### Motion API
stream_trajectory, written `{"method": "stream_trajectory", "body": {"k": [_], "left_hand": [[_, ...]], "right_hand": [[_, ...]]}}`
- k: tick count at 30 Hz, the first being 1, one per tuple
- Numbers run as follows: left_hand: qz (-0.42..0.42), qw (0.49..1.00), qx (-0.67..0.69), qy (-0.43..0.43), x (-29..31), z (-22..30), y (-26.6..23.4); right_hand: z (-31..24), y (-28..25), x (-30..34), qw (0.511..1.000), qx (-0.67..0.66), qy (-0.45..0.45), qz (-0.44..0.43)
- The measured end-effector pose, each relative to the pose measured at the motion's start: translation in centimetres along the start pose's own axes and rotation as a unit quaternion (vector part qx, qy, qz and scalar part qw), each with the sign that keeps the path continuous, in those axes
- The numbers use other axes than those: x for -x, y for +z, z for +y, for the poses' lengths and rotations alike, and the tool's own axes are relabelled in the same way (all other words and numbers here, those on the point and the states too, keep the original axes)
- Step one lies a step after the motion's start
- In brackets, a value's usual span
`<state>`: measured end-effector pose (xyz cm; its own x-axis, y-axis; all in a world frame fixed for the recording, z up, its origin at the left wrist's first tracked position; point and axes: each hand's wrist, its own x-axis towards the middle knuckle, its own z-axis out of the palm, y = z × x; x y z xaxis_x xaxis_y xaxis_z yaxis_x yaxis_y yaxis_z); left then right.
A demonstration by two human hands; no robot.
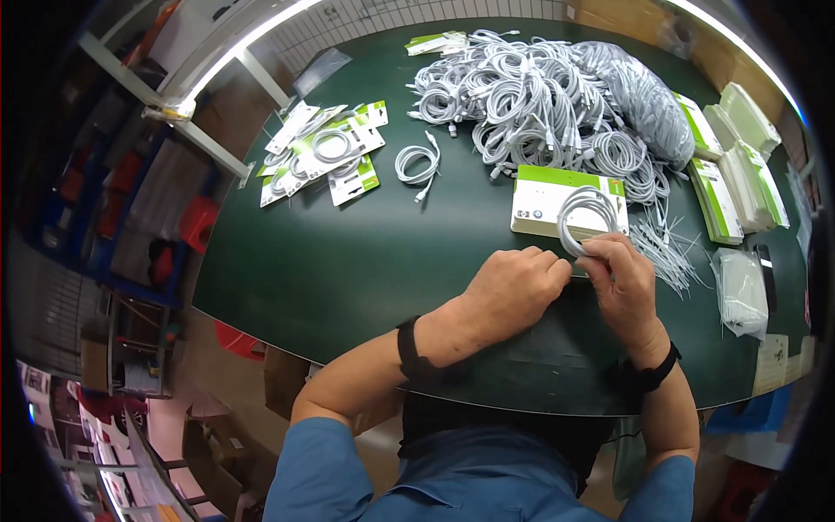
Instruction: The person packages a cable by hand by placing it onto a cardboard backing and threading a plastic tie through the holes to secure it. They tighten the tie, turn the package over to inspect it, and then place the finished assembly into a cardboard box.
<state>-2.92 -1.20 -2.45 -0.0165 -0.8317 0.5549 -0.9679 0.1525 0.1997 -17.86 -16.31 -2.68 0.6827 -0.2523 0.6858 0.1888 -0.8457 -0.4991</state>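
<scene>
A coiled light grey cable [567, 214] is pinched between the thumb and fingers of my right hand [628, 285]. Just left of it, my left hand [515, 289] is closed, its fingertips pressed together at the coil's lower end. What those fingertips grip is too small to make out. Behind the coil lies a stack of white and green packaging cards [537, 202], partly covered by it. Thin white ties [665, 248] are strewn to the right of my right hand.
A big heap of coiled cables [531, 96] and a clear bag of cables [639, 100] fill the back. One loose coil [417, 165] lies left of centre, beside carded cables [326, 148]. More card stacks [739, 174] and a plastic bag [741, 291] line the right side.
</scene>
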Motion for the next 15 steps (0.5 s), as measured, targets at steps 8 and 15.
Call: {"method": "stream_trajectory", "body": {"k": [8, 15], "left_hand": [[0.024, 0.938, 0.297, -0.179, 2.3, 3.8, -2.2], [0.008, 0.327, 0.803, -0.499, 3.5, 2.4, -0.7]], "right_hand": [[0.3, -0.3, -0.6, 1.000, -0.006, -0.004, 0.010], [-0.2, 0.3, -0.7, 0.998, -0.023, -0.042, -0.034]]}}
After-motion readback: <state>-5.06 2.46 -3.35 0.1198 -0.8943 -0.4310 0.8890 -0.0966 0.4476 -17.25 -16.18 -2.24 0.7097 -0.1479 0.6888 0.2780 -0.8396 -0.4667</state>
